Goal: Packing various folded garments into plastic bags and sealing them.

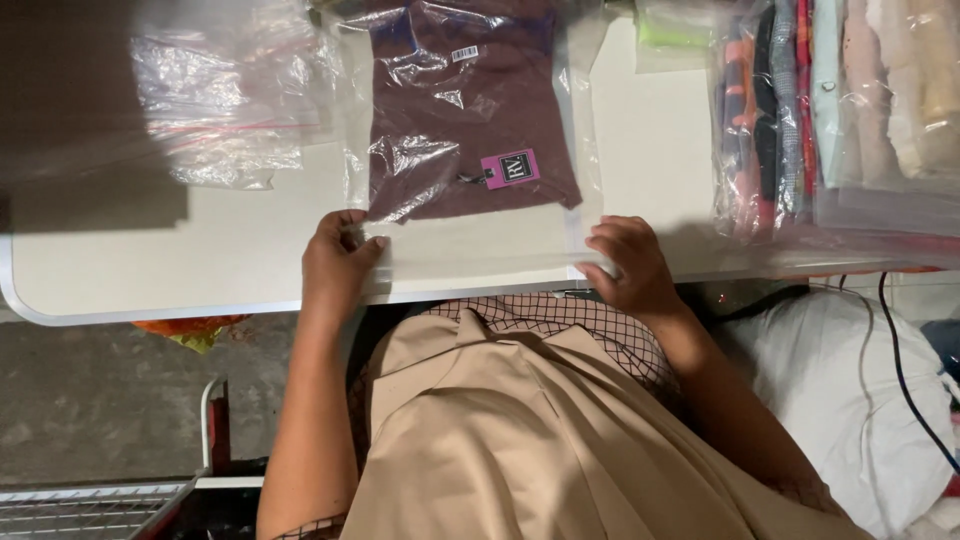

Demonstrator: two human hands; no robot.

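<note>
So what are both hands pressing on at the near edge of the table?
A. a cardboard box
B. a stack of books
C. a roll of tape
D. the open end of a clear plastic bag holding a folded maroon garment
D: the left hand and right hand press the near end of the clear plastic bag, with the maroon garment inside it.

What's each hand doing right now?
Left hand: pinching the clear bag at its near edge.
Right hand: fingers curled, pressing the same edge.
</note>
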